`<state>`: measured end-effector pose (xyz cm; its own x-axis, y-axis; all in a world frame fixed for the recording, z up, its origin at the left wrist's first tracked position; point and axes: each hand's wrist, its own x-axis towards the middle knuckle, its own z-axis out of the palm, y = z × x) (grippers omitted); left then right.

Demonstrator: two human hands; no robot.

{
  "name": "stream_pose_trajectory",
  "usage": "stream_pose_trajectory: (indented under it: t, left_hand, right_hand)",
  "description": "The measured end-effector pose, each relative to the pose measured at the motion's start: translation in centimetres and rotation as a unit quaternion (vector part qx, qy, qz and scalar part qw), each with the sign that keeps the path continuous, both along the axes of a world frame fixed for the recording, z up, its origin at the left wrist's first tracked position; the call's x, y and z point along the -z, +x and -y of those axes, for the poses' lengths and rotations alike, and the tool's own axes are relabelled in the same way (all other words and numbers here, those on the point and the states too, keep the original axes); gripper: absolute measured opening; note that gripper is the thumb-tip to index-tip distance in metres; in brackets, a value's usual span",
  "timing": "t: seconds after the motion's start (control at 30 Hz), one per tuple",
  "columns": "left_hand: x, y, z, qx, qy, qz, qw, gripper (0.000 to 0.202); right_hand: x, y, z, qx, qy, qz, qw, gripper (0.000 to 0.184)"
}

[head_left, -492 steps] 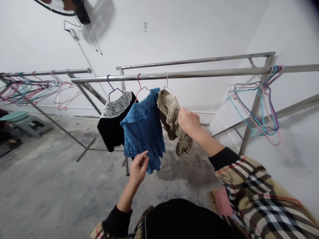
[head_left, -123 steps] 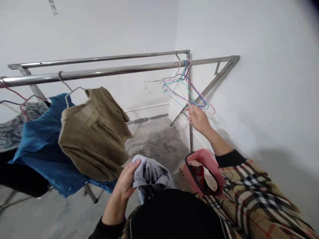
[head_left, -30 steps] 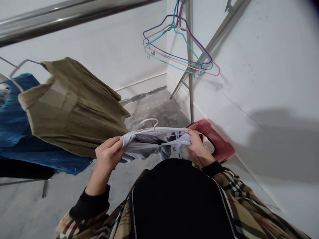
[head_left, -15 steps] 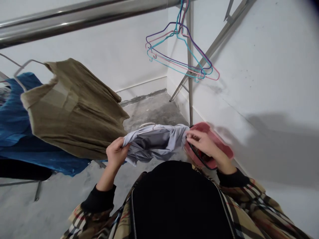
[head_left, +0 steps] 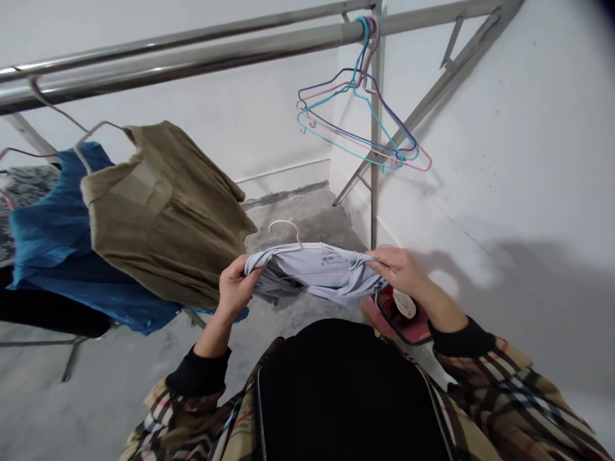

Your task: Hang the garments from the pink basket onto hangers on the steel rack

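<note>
A light grey-blue shirt (head_left: 319, 266) is stretched sideways in front of my body, its neck opening facing up. My left hand (head_left: 237, 285) is closed on one side of it, the thumb pressing the cloth. On the other side, the fingers of my right hand (head_left: 396, 266) pinch its edge. A pale wire hanger (head_left: 287, 224) sits inside the shirt, its hook sticking up past the far edge of the collar. Part of the hanger's bar shows through the neck opening; the rest is hidden by cloth.
A metal rail (head_left: 216, 57) crosses above. From it hang an olive shirt (head_left: 158, 218), a blue garment (head_left: 52, 237) and, on the right, several coloured hangers (head_left: 358, 118). Below my right hand stands a red basket (head_left: 413, 333) with things inside. A white wall (head_left: 542, 160) rises at right.
My right hand has moved up and now holds the shirt's edge farther out. The shirt is spread wider, with more of the hanger's hook showing. The view has shifted, showing more rail.
</note>
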<state>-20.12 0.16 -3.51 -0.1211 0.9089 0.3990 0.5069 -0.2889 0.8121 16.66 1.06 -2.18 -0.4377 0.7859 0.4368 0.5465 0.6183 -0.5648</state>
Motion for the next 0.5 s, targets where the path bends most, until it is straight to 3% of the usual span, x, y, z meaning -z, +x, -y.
stream_pose_trajectory:
  t: [0.1,0.27,0.4,0.5]
  left_hand:
    - [-0.8,-0.1,0.2,-0.030,0.025,0.058,0.998,0.022]
    - [-2.5,-1.8,0.7,0.136,0.037,-0.008,0.990,0.042]
    - [-2.4,-2.9,0.2,0.044,0.069,-0.093,0.992,0.045]
    - [-1.9,-2.6,-0.2,0.063,0.052,-0.141,0.987,0.034]
  right_hand:
    - [-1.2,0.2,0.0,0.028,0.023,-0.025,0.999,0.025]
    - [-2.8,1.0,0.2,0.075,0.082,-0.039,0.993,0.021]
    - [-3.7,1.6,0.7,0.086,0.105,-0.052,0.989,0.018]
    - [-3.9,1.7,0.6,0.071,0.102,-0.061,0.990,0.018]
